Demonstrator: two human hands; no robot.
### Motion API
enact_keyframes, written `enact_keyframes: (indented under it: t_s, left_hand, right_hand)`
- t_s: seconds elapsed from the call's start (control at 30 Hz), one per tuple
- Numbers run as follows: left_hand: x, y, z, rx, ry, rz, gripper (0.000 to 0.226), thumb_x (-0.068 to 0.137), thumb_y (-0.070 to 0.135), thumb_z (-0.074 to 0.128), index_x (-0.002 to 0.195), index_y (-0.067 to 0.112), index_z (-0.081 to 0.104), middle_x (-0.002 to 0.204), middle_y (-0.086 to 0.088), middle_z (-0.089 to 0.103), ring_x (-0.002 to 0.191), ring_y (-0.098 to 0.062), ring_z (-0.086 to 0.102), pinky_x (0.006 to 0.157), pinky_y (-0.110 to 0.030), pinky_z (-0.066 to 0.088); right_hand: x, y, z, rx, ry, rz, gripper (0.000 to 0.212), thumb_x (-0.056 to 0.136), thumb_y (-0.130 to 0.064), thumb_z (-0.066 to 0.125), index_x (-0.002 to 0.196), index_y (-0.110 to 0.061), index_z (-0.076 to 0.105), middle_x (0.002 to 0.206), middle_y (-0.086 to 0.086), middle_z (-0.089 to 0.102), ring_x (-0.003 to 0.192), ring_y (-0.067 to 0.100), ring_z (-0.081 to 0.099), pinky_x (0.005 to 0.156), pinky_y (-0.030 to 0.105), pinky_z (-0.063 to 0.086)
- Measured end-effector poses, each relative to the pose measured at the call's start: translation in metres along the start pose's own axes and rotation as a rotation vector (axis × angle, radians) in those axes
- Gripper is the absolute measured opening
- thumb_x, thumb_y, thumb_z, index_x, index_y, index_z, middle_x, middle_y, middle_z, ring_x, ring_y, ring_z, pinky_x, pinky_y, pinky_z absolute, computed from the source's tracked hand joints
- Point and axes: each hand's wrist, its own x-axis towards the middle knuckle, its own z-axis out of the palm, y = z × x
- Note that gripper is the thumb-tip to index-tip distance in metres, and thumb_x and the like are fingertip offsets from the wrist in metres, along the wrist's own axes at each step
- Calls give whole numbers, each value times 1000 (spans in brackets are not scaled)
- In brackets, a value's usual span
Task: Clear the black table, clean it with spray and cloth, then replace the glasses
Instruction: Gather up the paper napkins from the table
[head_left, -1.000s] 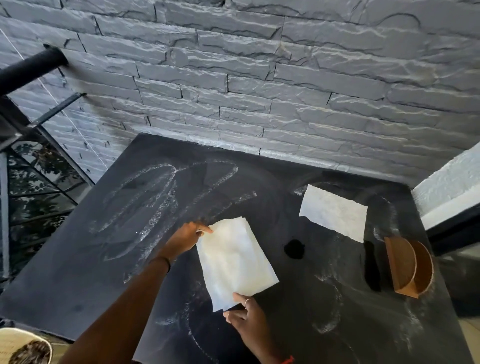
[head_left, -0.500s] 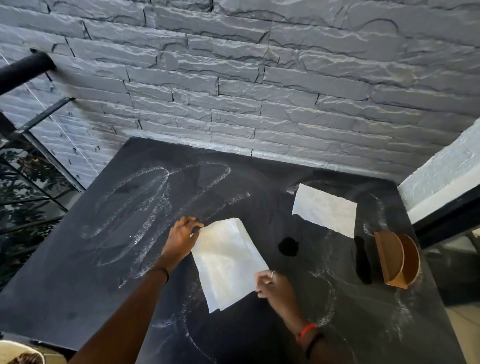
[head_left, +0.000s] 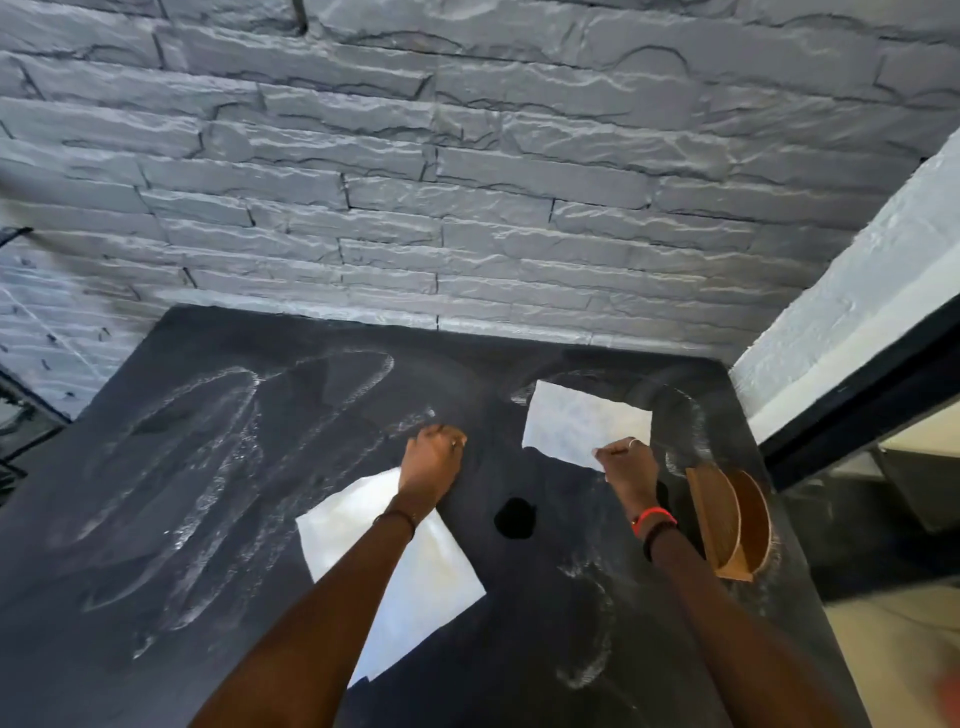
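— White paper cloth (head_left: 582, 423), the far rectangular one: where is it against the fingers?
— Its near right corner is pinched in the right hand (head_left: 626, 465), flat on the smeared black table (head_left: 156, 519).
— And the left hand (head_left: 431, 457)?
— Curled into a loose fist, gripping nothing I can see, just beyond the nearer white cloth (head_left: 410, 571), whose middle lies under the forearm.
— Anything beside them?
— A wooden half-round holder (head_left: 727, 525), right of the right wrist.

A grey stacked-stone wall (head_left: 467, 182) runs behind the bench (head_left: 156, 519). At right, a white textured pillar (head_left: 857, 312) adjoins a black frame (head_left: 857, 410). Pale floor (head_left: 893, 665) lies below. Daylight falls across the stone.
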Motion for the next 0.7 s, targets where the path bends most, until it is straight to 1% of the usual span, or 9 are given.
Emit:
enact_keyframes:
  t_s: [0.1,0.17,0.23,0.27,0.3,0.37,0.47,0.63,0.7]
  left_hand:
    - [17,25,26,60,-110,-29,36,97,26,37,107,12,68,115,-11,66,106,-34,60,89,-37,43]
    - [27,39,46,98,-165,-92,40,98,36,35,107,10,64,114,-14,65,105,-34,59,88,-37,45]
    - [39,53,66,113,-175,-166,41,97,41,42,109,7,61,117,-16,62,109,-35,57,89,-40,44]
    - [42,59,73,133,-176,-202,45,96,44,44,113,6,60,122,-15,58,113,-35,55,91,-42,44]
    - [47,66,82,164,-170,-222,49,95,47,44,117,5,58,126,-15,55,116,-34,53,92,-44,43]
    - [51,74,92,231,-169,-232,56,95,51,43,124,4,52,130,-13,48,120,-33,49,94,-45,41]
    - [57,80,108,292,-171,-223,54,95,46,46,129,5,44,132,-12,45,121,-30,46,94,-43,40]
    - [63,82,120,229,-137,-187,33,93,32,51,116,8,53,125,-11,49,117,-30,48,93,-39,37]
    - [65,82,120,156,-140,-191,29,92,29,51,111,8,56,122,-11,50,116,-30,48,93,-39,37]
  right_hand:
    - [25,2,-10,-78,47,-35,14,83,-5,58,85,4,68,94,23,69,95,37,63,79,34,46]
    - [39,3,-17,-157,67,-75,31,91,-7,38,93,7,65,98,27,66,99,41,60,82,37,45]
    - [55,5,-25,-253,3,-131,52,91,-10,14,106,5,61,95,22,63,107,39,56,87,35,42]
    - [63,4,-27,-283,-40,-156,55,89,-10,10,113,4,58,97,19,62,111,37,54,90,35,40]
    - [74,5,-31,-314,-63,-185,51,90,-7,13,118,4,56,105,20,60,114,36,52,92,35,37]
    - [92,5,-31,-379,-109,-225,36,92,1,30,119,6,54,119,26,57,115,37,52,94,34,34]
    - [121,8,-22,-468,-163,-294,36,86,6,40,120,5,54,118,27,58,111,39,53,96,37,37]
    - [149,17,-2,-680,-246,-447,47,85,3,44,132,4,44,125,24,53,117,37,47,103,37,35]
    - [155,20,3,-742,-274,-483,43,86,-2,47,128,4,46,126,25,49,119,38,43,102,36,32]
